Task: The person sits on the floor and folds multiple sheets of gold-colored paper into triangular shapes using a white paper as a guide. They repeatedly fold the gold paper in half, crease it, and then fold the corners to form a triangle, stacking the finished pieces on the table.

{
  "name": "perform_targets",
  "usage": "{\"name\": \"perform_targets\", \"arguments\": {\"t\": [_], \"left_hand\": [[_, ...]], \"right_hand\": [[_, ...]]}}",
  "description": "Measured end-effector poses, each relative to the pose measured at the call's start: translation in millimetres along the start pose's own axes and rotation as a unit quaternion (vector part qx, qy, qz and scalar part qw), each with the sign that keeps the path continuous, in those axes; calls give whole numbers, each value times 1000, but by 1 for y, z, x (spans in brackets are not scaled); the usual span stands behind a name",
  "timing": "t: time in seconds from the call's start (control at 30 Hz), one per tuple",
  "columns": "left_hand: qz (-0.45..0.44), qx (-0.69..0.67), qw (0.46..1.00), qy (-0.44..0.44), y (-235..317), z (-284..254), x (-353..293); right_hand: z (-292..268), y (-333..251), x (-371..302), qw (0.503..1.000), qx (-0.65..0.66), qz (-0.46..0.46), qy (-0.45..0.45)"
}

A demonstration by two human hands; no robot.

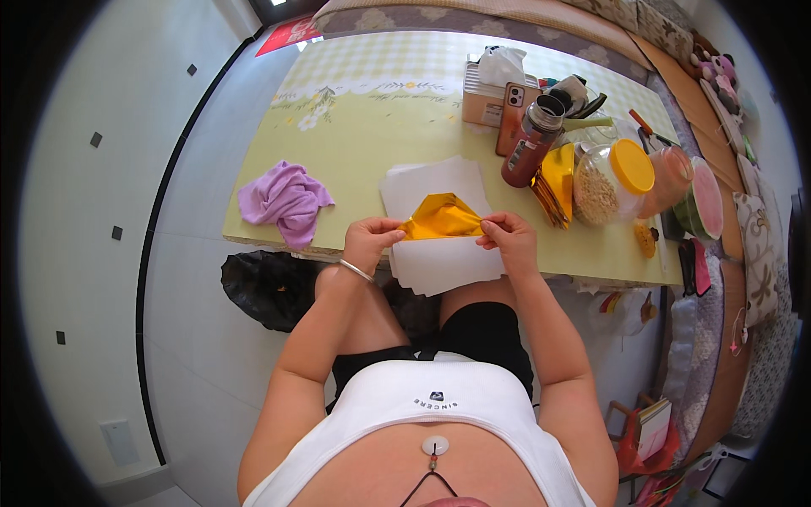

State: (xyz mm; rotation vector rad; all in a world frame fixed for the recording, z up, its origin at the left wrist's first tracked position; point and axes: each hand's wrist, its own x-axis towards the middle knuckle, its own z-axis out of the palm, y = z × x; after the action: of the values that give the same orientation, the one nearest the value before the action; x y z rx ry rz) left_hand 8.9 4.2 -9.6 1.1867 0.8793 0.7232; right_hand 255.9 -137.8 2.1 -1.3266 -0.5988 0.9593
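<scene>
A sheet of shiny gold foil paper (441, 218), partly folded with a peak at its far side, is stretched between my two hands. My left hand (370, 243) pinches its left corner between thumb and fingers. At the opposite corner, my right hand (510, 239) has the same kind of pinch. Below the foil lies a fanned stack of white paper sheets (439, 264), which reaches over the table's near edge. More folded gold foil pieces (555, 186) stand in a bundle to the right, beside the dark red bottle.
On the table (355, 152), a purple cloth (285, 203) lies left. Along the right are a dark red bottle (532, 142), a propped phone (511, 114), a yellow-lidded jar (601, 186) and a cut watermelon (705, 198). A tissue box (483, 106) stands behind. A black bag (266, 291) hangs below.
</scene>
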Motion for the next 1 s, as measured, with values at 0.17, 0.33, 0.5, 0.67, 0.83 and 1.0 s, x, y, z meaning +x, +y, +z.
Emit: {"name": "perform_targets", "arguments": {"t": [0.17, 0.33, 0.5, 0.67, 0.83, 1.0], "left_hand": [[-48, -32, 998, 20, 1, 10, 1], [-80, -39, 996, 31, 5, 23, 4], [-42, 87, 995, 15, 8, 22, 7], [-5, 117, 993, 32, 3, 24, 7], [-114, -116, 987, 9, 18, 17, 3], [-220, -252, 942, -41, 36, 53, -17]], "right_hand": [[-9, 6, -5, 1000, 15, -9, 11], [-17, 14, 0, 998, 43, 29, 27], [-14, 16, 9, 992, -99, -79, 9], [3, 18, 11, 951, -267, -150, 46], [-8, 44, 13, 979, -102, -152, 86], [-11, 52, 11, 927, -277, -242, 71]]}}
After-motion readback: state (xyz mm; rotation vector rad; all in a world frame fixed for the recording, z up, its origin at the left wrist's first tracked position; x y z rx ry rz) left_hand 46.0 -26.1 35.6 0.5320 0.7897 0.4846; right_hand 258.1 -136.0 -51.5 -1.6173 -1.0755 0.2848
